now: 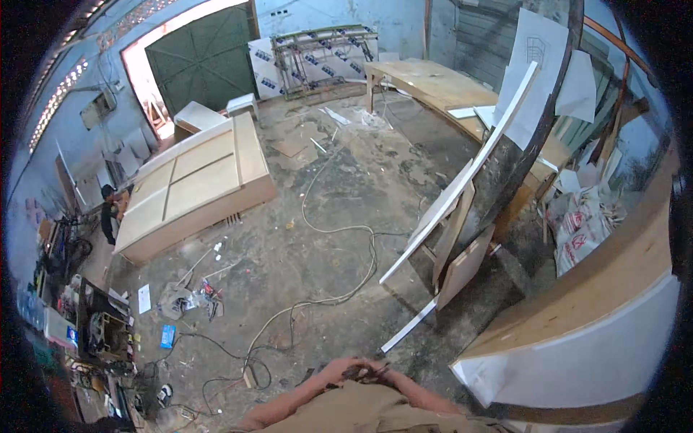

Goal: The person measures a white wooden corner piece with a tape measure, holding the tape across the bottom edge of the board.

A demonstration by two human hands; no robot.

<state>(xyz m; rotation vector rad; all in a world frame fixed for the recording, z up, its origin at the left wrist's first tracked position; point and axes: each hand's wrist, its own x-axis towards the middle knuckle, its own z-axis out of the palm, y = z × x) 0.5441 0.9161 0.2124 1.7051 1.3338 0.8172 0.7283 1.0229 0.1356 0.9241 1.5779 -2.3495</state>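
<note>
Both hands (359, 372) met close against the chest, fingers clasped round a small dark object (364, 372), its kind unclear. It seemed light and rigid, best pinched at its ends.

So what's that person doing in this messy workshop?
The person stands on a dusty floor and holds both hands together low in front of the body. The left hand and right hand are closed around a small dark thing, too small to tell what. A cable snakes across the floor. A big wooden cabinet lies flat to the left, and curved boards lean to the right. Another person works far left.
</note>
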